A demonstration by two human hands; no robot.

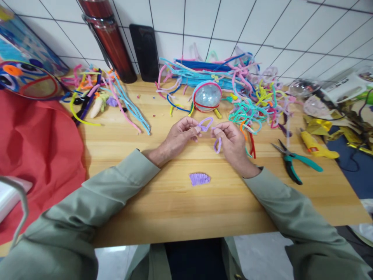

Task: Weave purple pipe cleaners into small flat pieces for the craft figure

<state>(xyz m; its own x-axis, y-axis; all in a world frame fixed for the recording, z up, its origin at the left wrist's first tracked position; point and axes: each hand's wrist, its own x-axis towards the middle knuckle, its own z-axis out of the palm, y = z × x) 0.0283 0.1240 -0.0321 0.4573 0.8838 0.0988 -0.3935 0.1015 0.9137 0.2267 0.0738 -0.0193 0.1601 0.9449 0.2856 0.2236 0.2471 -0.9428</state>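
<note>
Between thumb and fingers my left hand [184, 133] pinches a purple pipe cleaner [206, 123] bent into a loop. My right hand [230, 140] is closed on purple pipe cleaner too, and a second small loop [217, 146] hangs below its fingers. Whether both loops belong to one length I cannot tell. Nearer to me on the wooden table [163, 210] lies a flat purple piece [199, 179] of tightly packed pipe cleaner rows. Just beyond my hands stands a clear ball [207, 96] framed with red and pink pipe cleaner.
Behind are piled blue pipe cleaners [201, 79] and a teal tangle [247, 114]. Pliers [291, 161] and a yellow glue gun [317, 146] lie right. A red thermos [112, 46] and a black phone [144, 52] stand at the wall. Red cloth [43, 144] covers the left side.
</note>
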